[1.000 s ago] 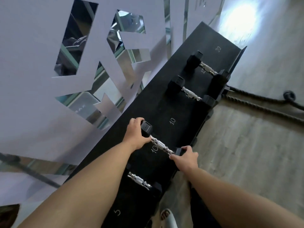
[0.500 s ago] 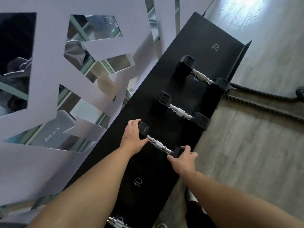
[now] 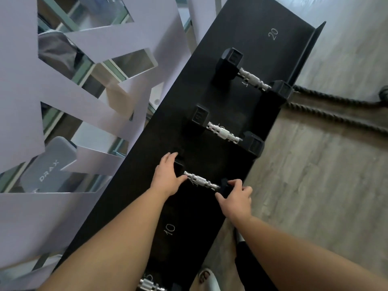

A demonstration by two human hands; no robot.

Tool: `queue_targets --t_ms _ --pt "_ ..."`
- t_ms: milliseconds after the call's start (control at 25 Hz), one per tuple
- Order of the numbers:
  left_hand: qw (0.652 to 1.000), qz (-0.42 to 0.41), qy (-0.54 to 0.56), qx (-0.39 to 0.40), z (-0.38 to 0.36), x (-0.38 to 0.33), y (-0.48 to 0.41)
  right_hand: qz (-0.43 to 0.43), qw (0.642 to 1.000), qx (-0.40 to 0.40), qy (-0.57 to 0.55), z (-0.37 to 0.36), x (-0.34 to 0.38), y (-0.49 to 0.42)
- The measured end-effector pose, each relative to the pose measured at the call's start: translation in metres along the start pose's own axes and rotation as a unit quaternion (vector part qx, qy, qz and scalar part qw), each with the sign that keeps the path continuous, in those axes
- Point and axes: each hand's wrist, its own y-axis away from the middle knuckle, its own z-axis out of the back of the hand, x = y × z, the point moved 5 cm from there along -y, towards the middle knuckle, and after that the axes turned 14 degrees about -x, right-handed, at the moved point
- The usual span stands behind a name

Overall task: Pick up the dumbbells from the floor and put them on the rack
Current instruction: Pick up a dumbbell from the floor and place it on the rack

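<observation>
Left hand (image 3: 165, 177) and right hand (image 3: 237, 198) each clasp one head of a dumbbell (image 3: 201, 181) resting on the rack (image 3: 241, 28), beside two (image 3: 223, 132) already shelved (image 3: 254, 79); release remains.

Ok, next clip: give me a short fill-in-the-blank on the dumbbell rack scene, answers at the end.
1. The left hand and right hand each grip one ____ of the nearest dumbbell.
2. The white number at the rack's far end reads ____.
3. Beyond the held dumbbell, ____ more dumbbells lie on the rack.
4. A thick ____ lies on the wooden floor right of the rack.

Answers: end; 20; two; rope
</observation>
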Motion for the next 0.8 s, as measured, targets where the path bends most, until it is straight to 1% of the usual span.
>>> queue_targets --t_ms 160,360,440,560,680,800 --pt "1.0 -0.019 0.011 0.006 0.001 -0.001 0.0 -0.027 0.999 0.02 0.0 -0.008 -0.008 0.006" --pt "0.998 -0.033 0.006 0.044 0.013 0.006 0.009 0.007 0.998 0.051 0.02 0.002 -0.013 -0.004" --pt "0.998 -0.033 0.002 0.052 0.024 0.016 0.023 0.024 0.998 0.045 0.037 0.02 -0.012 -0.013" --pt "0.996 -0.055 -0.027 0.069 0.042 0.03 0.043 0.037 0.999 0.018 0.023 0.055 -0.015 -0.016" --pt "0.991 -0.082 -0.016 0.108 0.059 0.027 0.062 0.045 0.999 0.015 0.013 0.09 -0.016 0.003" --pt "0.983 -0.144 0.013 0.116 0.079 0.007 0.1 0.077 0.996 -0.001 0.046 0.13 -0.029 0.05"
